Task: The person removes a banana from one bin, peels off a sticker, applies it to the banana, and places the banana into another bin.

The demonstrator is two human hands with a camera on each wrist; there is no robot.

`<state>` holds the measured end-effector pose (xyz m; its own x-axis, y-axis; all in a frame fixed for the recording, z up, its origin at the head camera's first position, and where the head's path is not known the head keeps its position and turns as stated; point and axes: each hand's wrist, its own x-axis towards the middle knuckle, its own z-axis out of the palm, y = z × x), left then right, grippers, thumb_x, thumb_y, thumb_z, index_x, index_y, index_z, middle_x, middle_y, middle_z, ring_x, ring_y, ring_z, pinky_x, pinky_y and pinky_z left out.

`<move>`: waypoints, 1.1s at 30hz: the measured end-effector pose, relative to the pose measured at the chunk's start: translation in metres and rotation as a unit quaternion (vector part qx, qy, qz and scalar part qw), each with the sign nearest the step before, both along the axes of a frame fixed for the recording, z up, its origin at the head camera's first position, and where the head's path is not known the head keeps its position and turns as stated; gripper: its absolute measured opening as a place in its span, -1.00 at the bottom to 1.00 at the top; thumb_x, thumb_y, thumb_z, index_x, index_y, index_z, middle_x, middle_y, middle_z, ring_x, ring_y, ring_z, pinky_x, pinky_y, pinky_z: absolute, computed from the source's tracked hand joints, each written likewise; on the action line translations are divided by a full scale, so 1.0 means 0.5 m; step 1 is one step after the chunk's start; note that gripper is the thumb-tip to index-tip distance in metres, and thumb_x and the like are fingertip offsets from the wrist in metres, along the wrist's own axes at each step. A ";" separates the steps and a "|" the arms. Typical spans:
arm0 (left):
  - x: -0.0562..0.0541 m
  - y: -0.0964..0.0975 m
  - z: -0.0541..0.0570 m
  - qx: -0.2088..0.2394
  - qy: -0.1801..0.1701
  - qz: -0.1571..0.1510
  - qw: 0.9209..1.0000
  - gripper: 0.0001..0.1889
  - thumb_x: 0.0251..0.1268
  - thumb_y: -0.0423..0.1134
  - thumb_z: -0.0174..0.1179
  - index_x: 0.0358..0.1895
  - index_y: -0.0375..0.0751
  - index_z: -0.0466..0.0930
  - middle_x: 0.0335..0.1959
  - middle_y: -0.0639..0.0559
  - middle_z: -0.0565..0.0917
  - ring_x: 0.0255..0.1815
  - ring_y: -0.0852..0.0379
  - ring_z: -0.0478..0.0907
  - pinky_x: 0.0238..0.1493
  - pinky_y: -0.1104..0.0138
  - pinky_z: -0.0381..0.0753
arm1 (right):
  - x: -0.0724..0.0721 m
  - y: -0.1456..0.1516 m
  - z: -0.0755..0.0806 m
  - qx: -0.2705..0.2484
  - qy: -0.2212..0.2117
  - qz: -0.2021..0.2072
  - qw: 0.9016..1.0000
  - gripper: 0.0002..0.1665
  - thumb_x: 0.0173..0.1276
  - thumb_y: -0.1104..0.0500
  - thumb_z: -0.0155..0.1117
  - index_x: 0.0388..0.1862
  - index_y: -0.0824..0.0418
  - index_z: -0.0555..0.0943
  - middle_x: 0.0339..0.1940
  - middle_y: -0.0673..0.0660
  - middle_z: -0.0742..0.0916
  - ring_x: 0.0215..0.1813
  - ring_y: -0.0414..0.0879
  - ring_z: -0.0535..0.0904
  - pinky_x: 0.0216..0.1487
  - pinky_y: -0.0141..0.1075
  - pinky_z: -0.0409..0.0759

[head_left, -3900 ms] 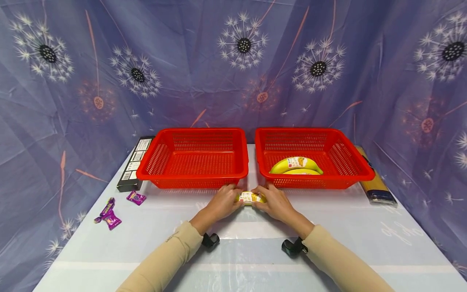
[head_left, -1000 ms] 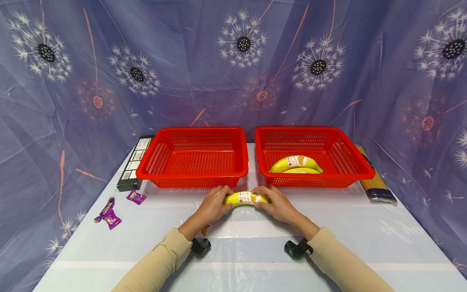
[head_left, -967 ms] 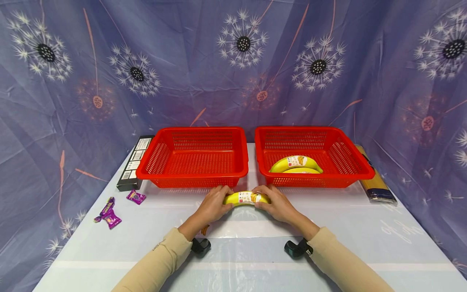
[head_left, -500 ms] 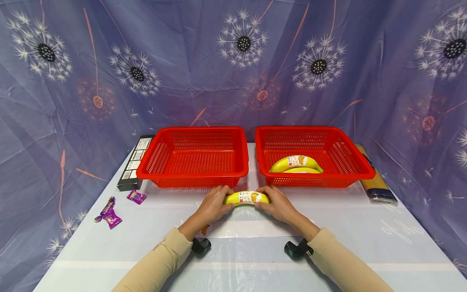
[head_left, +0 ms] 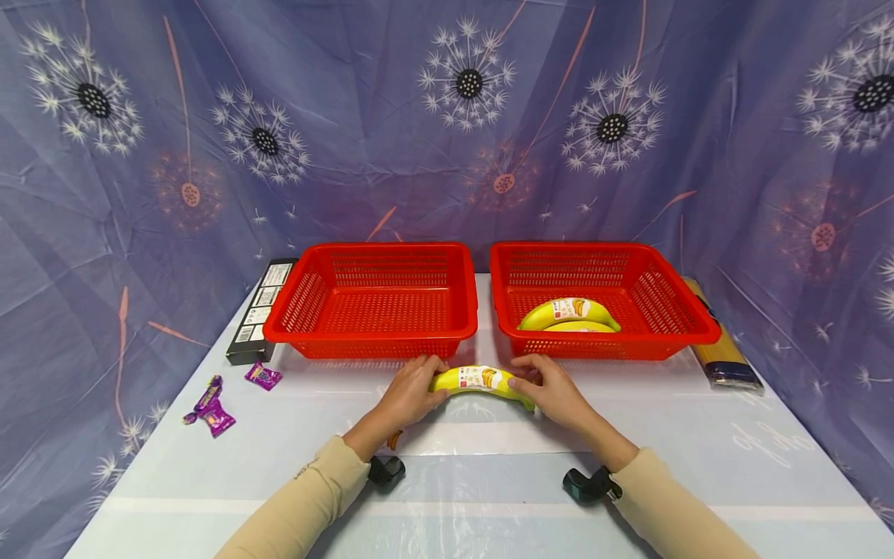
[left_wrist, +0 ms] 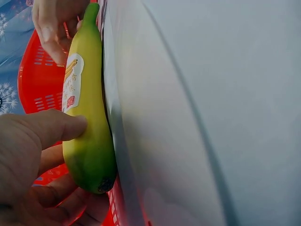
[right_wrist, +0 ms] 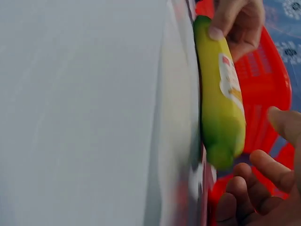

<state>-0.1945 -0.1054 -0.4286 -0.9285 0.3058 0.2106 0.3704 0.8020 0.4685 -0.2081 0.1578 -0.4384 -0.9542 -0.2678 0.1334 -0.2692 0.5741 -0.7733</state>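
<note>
A yellow banana (head_left: pixel 482 379) with a white printed label lies on the table in front of the two baskets. My left hand (head_left: pixel 414 390) grips its left end, the thumb on the near side and the fingers behind, as the left wrist view shows. The right hand (head_left: pixel 555 392) is spread beside the green stem end; in the right wrist view a gap shows between its fingers (right_wrist: pixel 268 167) and the banana (right_wrist: pixel 221 94). Two more bananas (head_left: pixel 569 312) with similar labels lie in the right red basket (head_left: pixel 670 338).
A second red basket (head_left: pixel 370 337) stands left of it, with a black box (head_left: pixel 260 318) against its outer side. Purple-wrapped candies (head_left: pixel 216 418) lie at the table's left. A long yellow-and-navy package (head_left: pixel 726 353) lies beyond the right basket.
Over the last half second my right hand has let go of the banana and moved right, uncovering its green stem end. Earlier, the left hand shifted left along with more of the banana showing.
</note>
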 end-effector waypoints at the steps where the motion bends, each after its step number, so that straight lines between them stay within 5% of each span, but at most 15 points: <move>1: 0.000 0.000 -0.001 0.000 0.002 -0.001 1.000 -0.67 0.05 -0.20 0.36 -0.12 -0.14 0.51 -0.19 -0.04 0.60 -0.16 0.03 0.47 -0.05 0.17 0.45 | 0.000 0.009 0.001 -0.017 -0.011 -0.008 1.000 -0.55 0.24 0.06 0.31 0.06 0.23 0.55 -0.15 0.16 0.65 -0.22 -0.10 0.49 -0.21 -0.38 0.48; 10: 0.000 -0.001 -0.004 -0.001 0.007 -0.002 1.000 -0.68 0.05 -0.20 0.36 -0.12 -0.14 0.51 -0.21 -0.03 0.59 -0.17 0.05 0.46 -0.06 0.18 0.45 | -0.005 0.107 0.011 -0.095 -0.064 -0.111 0.987 -0.43 0.35 -0.10 0.16 0.10 0.34 0.48 -0.20 0.34 0.67 -0.33 -0.01 0.60 -0.30 -0.29 0.61; 14: 0.001 0.000 -0.002 0.001 0.006 -0.002 1.000 -0.68 0.05 -0.20 0.36 -0.12 -0.14 0.51 -0.21 -0.03 0.59 -0.18 0.04 0.46 -0.06 0.18 0.45 | -0.006 0.142 0.023 -0.128 -0.072 -0.162 0.976 -0.37 0.36 -0.16 0.12 0.07 0.38 0.45 -0.32 0.10 0.67 -0.34 -0.13 0.59 -0.26 -0.35 0.61; 19: 0.003 0.000 -0.002 0.002 0.003 -0.003 1.000 -0.68 0.06 -0.21 0.36 -0.12 -0.15 0.51 -0.20 -0.04 0.59 -0.16 0.03 0.47 -0.04 0.16 0.46 | -0.011 0.170 0.036 -0.245 -0.086 -0.218 0.941 -0.50 0.33 -0.12 0.16 -0.15 0.33 0.48 -0.49 -0.19 0.64 -0.41 -0.25 0.56 -0.28 -0.44 0.56; 26: 0.003 0.003 -0.002 0.003 -0.003 -0.002 1.000 -0.68 0.07 -0.20 0.35 -0.11 -0.14 0.50 -0.19 -0.04 0.59 -0.17 0.05 0.47 -0.04 0.16 0.46 | -0.018 0.191 0.038 -0.398 -0.096 -0.213 0.887 -0.71 0.34 -0.03 0.18 -0.37 0.18 0.57 -0.56 -0.09 0.72 -0.51 -0.24 0.60 -0.32 -0.47 0.59; 29: 0.004 0.003 -0.001 0.003 -0.007 0.000 1.000 -0.68 0.08 -0.19 0.34 -0.11 -0.13 0.50 -0.17 -0.03 0.59 -0.17 0.06 0.47 -0.03 0.15 0.47 | -0.018 0.193 0.037 -0.425 -0.099 -0.205 0.876 -0.75 0.34 0.00 0.19 -0.39 0.15 0.60 -0.56 -0.08 0.72 -0.51 -0.25 0.61 -0.33 -0.47 0.60; 33: 0.005 0.003 0.008 0.020 -0.014 0.003 1.000 -0.70 0.09 -0.18 0.30 -0.10 -0.10 0.52 -0.15 0.02 0.59 -0.19 0.12 0.45 -0.06 0.21 0.46 | -0.018 0.192 0.037 -0.436 -0.096 -0.196 0.873 -0.76 0.34 0.03 0.20 -0.40 0.17 0.62 -0.57 -0.09 0.73 -0.52 -0.24 0.61 -0.35 -0.46 0.60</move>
